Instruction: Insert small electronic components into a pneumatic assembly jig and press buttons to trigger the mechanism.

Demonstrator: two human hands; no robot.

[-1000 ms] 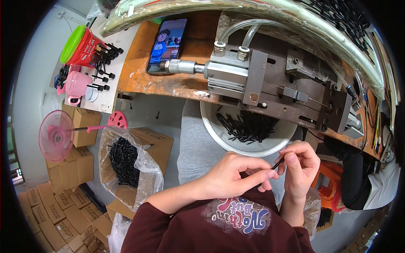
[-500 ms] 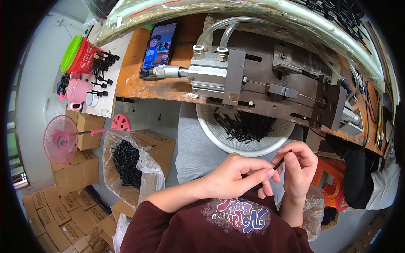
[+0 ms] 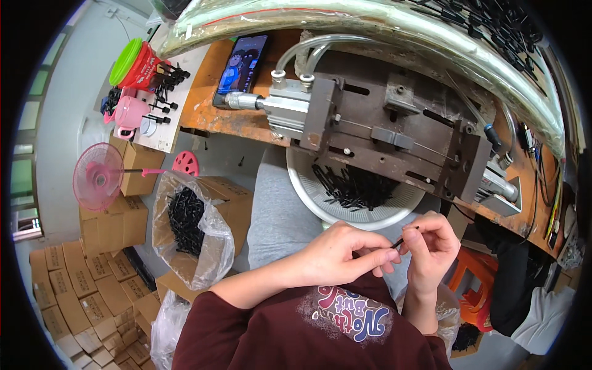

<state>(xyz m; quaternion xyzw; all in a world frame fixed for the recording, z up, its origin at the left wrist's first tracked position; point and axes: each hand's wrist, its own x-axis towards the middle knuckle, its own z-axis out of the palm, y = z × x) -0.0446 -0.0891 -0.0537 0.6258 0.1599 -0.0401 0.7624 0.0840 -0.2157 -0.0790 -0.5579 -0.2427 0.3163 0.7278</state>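
Pinching a thin blk rod (image 3: 398,242) btwn thumb + fingers: L hand (image 3: 348,250) has the lower part, R hand (image 3: 428,250) closes thumb + fingertips about the upper end. Hands nearly meet, rod slanting across the small gap btwn them, in front of a maroon top (image 3: 259,320). Can't tell how much of the rod sits hidden in the fingers.

Just beyond both hands: white basket (image 3: 298,190) w/ a heap of blk pcs (image 3: 357,188), partly under the bench edge. Above/beyond that, a metal fixture (image 3: 401,132) on the wooden bench (image 3: 250,126), w/ clear hoses (image 3: 320,40) looping off its L end. Phone (image 3: 242,65), screen lit, lies far side, up + left of L hand.

Well left of L hand: clear plastic bag (image 3: 216,237) in a carton, full of blk pcs too; past it a pink fan (image 3: 98,177); farther up, red bucket (image 3: 139,68) w/ green rim + pink cup (image 3: 131,114). Right of R hand, lower: orange stool (image 3: 475,271).
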